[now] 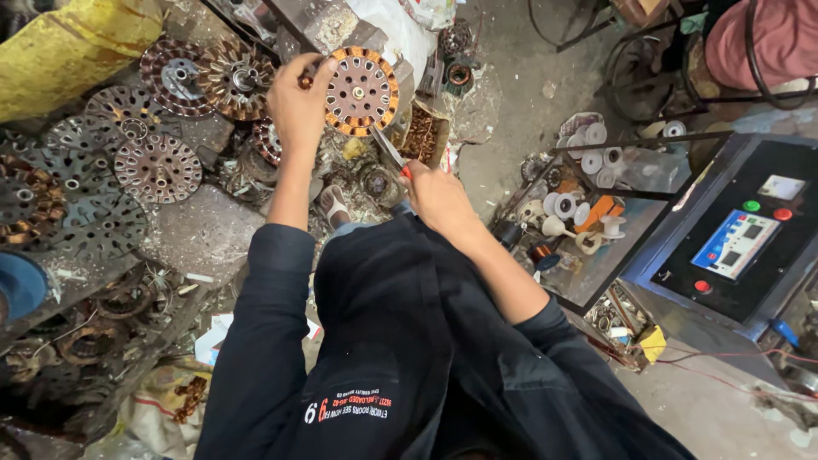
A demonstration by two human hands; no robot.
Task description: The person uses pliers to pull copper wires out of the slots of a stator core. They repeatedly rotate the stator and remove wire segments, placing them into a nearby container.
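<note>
Left hand (296, 102) grips the round stator disc (361, 90) by its rim, held up over the cluttered floor. Right hand (436, 194) is closed around a thin metal tool (388, 146), tip at the disc's lower edge. Orange windings ring the disc intact, so stripping looks barely begun; bare discs (128, 162) lie piled left.

Stator discs (128, 145) lie left, spools (588, 170) right, beside what seems a control box (737, 243).

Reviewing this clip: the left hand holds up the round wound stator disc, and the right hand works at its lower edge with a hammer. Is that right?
Not quite. In the head view the left hand does hold the stator disc, but the right hand holds a thin metal blade tool at its lower edge, not a hammer.
</note>
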